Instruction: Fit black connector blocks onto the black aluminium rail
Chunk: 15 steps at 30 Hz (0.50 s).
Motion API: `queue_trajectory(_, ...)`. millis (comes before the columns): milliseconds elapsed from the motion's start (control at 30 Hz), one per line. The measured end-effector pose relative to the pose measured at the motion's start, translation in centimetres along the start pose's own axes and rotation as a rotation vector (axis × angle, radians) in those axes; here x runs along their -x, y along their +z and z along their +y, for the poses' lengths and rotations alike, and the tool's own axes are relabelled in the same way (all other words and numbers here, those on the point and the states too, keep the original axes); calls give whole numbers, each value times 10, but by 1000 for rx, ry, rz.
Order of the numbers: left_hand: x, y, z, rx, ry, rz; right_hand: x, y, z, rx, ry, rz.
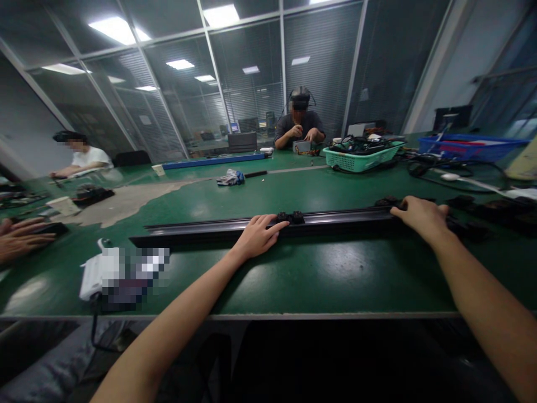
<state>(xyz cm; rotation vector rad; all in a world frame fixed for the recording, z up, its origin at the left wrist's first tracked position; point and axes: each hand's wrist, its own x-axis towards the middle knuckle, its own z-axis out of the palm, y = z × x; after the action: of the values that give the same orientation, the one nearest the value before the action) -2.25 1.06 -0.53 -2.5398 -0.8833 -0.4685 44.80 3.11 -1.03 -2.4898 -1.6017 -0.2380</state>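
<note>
Our left hand [257, 238] lies on a long black rail [210, 226], fingers loosely spread, just beside two small black fittings [290, 217]. Our right hand [419, 219] sits further along, fingers together; we cannot tell if they grip. The rail lies across the green tabletop [348, 263].

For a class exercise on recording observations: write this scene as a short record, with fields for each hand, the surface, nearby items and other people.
Left hand: rests on a long dark metal rail, beside black fittings
Right hand: rests on the rail's right-hand end
Surface: green work table
Nearby items: green plastic basket of cables; blue crate
Other people: seated person opposite, hands over a grey box; another person's hand at the left edge, on a dark object
</note>
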Motion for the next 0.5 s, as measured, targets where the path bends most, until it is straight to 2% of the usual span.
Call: queue_trajectory(500,0,0,1,5,-8,3,-7,0,9,9,66,-37)
